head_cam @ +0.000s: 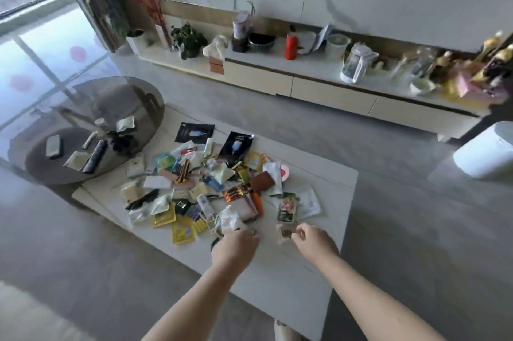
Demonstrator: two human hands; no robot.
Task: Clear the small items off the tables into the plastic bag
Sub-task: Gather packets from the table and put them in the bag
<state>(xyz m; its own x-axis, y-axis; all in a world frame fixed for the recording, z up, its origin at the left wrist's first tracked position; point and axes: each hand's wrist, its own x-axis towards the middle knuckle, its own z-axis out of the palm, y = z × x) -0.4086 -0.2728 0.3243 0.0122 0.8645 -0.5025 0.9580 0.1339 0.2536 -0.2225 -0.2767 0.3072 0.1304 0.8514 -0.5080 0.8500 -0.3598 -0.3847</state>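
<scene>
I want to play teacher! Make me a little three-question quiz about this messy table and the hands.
1. True or false: the right hand pinches a small brown packet near the front edge of the white rectangular table.
2. Which colour is the tall cylinder on the long low cabinet by the wall? A) blue B) red C) green
3. Fill in: the round dark glass side table stands to the ____ of the white table.

Key
1. True. The thumb and fingers close on it.
2. B.
3. Left. It bears a few items too, while the left hand reaches into the heap of small packets.
</scene>
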